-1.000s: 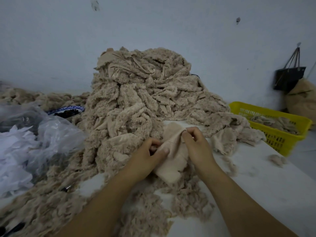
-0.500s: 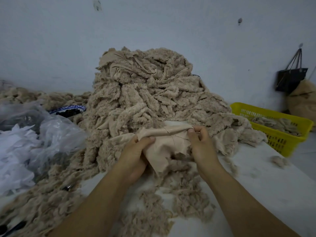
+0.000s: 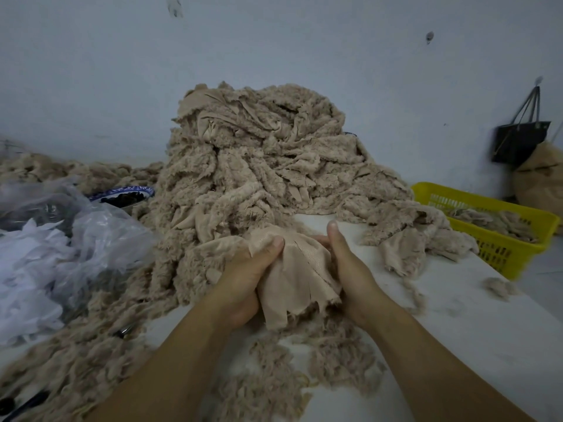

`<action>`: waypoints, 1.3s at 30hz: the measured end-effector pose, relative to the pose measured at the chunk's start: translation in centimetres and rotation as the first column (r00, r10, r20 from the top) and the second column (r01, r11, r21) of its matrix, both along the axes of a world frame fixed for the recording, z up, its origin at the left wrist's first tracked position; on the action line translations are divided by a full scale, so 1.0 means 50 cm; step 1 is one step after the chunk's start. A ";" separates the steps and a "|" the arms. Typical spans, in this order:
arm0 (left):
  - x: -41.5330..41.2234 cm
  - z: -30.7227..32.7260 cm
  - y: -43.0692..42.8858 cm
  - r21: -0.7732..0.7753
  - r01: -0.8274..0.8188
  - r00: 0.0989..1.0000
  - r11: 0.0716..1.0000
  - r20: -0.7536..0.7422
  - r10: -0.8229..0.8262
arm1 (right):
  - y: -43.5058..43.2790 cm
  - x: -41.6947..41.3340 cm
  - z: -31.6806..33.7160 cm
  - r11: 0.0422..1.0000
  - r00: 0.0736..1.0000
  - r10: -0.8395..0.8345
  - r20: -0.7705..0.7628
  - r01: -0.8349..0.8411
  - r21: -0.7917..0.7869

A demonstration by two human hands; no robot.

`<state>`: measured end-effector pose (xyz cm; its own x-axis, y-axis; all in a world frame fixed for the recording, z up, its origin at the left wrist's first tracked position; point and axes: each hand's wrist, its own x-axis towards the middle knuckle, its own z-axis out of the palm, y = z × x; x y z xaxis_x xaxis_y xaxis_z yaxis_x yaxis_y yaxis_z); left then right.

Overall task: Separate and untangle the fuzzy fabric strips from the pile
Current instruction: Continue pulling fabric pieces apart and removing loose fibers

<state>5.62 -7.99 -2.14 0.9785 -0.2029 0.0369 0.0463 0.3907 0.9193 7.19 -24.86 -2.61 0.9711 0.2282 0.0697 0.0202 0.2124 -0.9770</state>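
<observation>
While both forearms enter from the bottom edge, the elbows are cut off by the frame. Loose fluff (image 3: 274, 379) litters the near tabletop (image 3: 457, 336). A dark item (image 3: 21, 403) at the bottom-left corner is too blurred to ID. A small metal object (image 3: 123, 331) is half buried in fluff, type unclear.

Mid-tabletop, the left hand (image 3: 243, 278) and right hand (image 3: 350, 269) hold one fabric strip (image 3: 298, 269) between them, smooth backing side up, ragged lower edge hanging just above the fluff. L thumb presses on top of it; L fingers are hidden under the cloth. R thumb stands straight up; R fingers (image 3: 320, 239) curl round the far edge, only partly seen. The strip sits at the foot of the pile (image 3: 259, 166), touching it on the left.

Containers:
- Clear plastic bag (image 3: 100, 236), left: crumpled, w/ white scraps (image 3: 27, 269) in front of it; whether they lie inside or beside it cannot be told.
- Blue-patterned bowl (image 3: 122, 193), behind the bag: dark contents, not identifiable, rim part-hidden by the pile.
- Yellow basket (image 3: 487, 205), right, beyond the tabletop edge: holds more beige scraps (image 3: 493, 220); near corner blurred.

Far right, a black bag (image 3: 521, 141) hangs on the wall (image 3: 274, 41) above a brown sack (image 3: 542, 178), cut off by the frame. The pile's rear is hidden.
</observation>
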 end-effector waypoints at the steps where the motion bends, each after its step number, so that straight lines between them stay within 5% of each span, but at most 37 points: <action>1: -0.002 0.000 -0.002 0.014 0.008 1.000 1.000 0.000 -0.008 | 0.000 0.002 -0.004 0.999 0.999 0.042 0.002 -0.042 -0.026; 9: -0.002 0.007 -0.006 -0.079 -0.076 0.994 0.994 -0.089 0.069 | -0.002 0.008 -0.011 0.997 0.995 -0.049 0.086 0.053 -0.050; 14: 0.004 0.020 -0.003 -0.097 -0.161 0.978 0.982 -0.150 0.145 | -0.010 0.020 -0.013 0.903 0.919 -0.353 0.178 0.384 -0.192; 19: 0.018 0.030 0.068 -0.369 -0.315 0.935 0.874 -0.276 0.221 | -0.076 0.042 -0.010 0.777 0.777 -0.629 -0.010 0.629 -0.026; 23: 0.021 0.015 0.077 -0.384 -0.289 0.939 0.877 -0.291 0.182 | -0.072 0.051 -0.009 0.831 0.835 -0.519 -0.183 0.543 0.121; 27: 0.020 0.013 0.046 -0.188 -0.339 0.928 0.922 -0.226 0.295 | -0.046 0.043 -0.001 0.895 0.933 -0.251 -0.259 0.325 0.305; 32: 0.016 0.004 0.020 0.061 -0.355 0.925 0.933 -0.120 0.360 | -0.027 0.025 0.007 0.918 0.983 -0.095 -0.156 0.147 0.367; 34: 0.007 0.002 0.008 0.170 -0.337 0.935 0.926 -0.052 0.350 | -0.019 0.016 0.006 0.942 0.993 -0.068 -0.096 0.096 0.322; 39: -0.013 -0.004 -0.024 0.467 -0.103 0.987 0.878 0.155 0.034 | 0.008 0.003 -0.005 0.994 0.989 -0.113 0.094 0.114 -0.002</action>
